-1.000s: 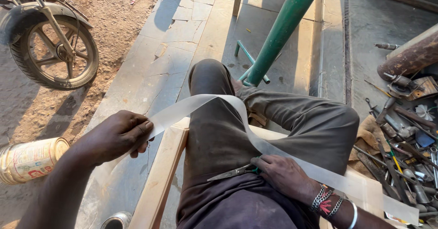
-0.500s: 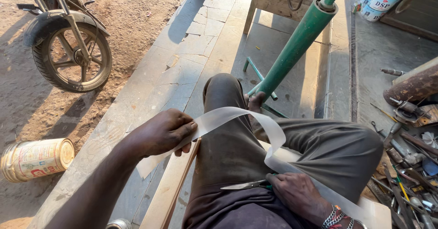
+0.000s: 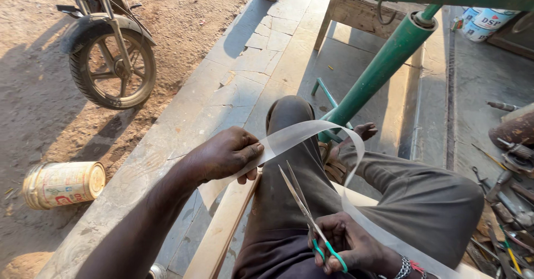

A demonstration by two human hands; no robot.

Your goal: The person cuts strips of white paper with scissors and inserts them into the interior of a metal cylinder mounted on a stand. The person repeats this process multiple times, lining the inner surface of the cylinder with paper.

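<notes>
Over the lap, left hand (image 3: 225, 155) pinches a clear strip (image 3: 311, 131); right hand (image 3: 347, 248) grips open scissors (image 3: 303, 207).

Strip (image 3: 311, 131): thin translucent glossy plastic. Scissors (image 3: 308, 218): bare metal blades, green plastic handles. Plank (image 3: 219, 234): raw matt wood. Trousers (image 3: 423, 201): dull grey cloth.

Hard daylight floods in from the upper right; the motorcycle wheel (image 3: 114, 68) throws a long shadow leftward over the dirt. Glare whitens the concrete slabs (image 3: 245, 84). Everything stays sharp, though straight lines bow near the edges.
</notes>
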